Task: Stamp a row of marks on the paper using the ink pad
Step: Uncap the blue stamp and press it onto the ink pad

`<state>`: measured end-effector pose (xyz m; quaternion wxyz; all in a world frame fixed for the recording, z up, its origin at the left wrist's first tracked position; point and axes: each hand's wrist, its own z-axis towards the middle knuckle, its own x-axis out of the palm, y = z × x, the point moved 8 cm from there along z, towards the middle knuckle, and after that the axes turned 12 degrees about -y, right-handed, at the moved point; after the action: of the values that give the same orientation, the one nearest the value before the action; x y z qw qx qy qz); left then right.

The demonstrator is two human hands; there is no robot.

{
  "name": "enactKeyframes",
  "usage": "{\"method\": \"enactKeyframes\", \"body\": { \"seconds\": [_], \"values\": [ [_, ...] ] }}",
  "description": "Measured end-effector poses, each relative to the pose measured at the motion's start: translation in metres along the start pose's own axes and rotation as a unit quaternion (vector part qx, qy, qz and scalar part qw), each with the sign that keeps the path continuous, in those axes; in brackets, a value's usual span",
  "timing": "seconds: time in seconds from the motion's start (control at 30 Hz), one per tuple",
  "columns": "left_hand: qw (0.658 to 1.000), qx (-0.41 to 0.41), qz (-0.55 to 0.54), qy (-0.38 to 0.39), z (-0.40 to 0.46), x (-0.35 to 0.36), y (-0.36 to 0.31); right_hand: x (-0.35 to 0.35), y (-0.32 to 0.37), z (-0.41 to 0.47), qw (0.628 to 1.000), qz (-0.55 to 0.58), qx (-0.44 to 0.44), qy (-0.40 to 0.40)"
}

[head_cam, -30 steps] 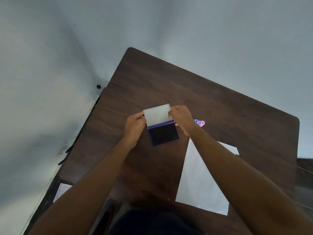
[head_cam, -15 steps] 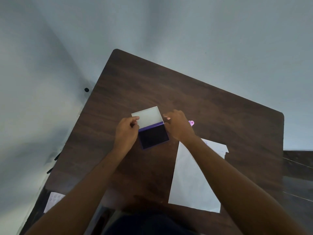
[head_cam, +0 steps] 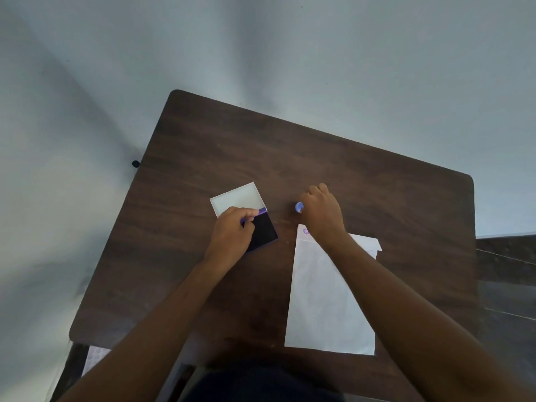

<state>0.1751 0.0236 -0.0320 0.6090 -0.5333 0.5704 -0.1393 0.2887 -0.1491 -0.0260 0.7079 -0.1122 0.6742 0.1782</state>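
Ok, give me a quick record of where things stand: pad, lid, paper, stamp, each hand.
pad: open on the table, dark ink face up
lid: flipped back, lying flat behind the pad
paper: right of the pad, one purple mark at its far left corner
stamp: blue, only partly visible in the right hand
left hand: steadying the pad
right hand: grip closed on the stamp, between pad and paper

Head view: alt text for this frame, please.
A person's left hand steadies an open purple ink pad on a dark wooden table, while the right hand closes on a small blue stamp beside white paper bearing one purple mark.
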Motion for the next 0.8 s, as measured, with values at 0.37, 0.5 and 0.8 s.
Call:
{"method": "enactKeyframes", "body": {
  "seconds": [0.37, 0.5, 0.8],
  "values": [
    [0.998, 0.044, 0.034, 0.032, -0.003, 0.022, -0.023, 0.001, -0.031, -0.012, 0.951, 0.222, 0.217, -0.006],
    [0.998, 0.018, 0.024, 0.053, -0.003, 0.035, -0.031, -0.005, -0.037, -0.035, 0.877, 0.365, 0.313, -0.008],
    [0.999, 0.001, -0.009, 0.043, -0.006, 0.042, -0.036, 0.0, -0.016, -0.055, 0.716, 0.584, 0.367, 0.105]
  ]
}}
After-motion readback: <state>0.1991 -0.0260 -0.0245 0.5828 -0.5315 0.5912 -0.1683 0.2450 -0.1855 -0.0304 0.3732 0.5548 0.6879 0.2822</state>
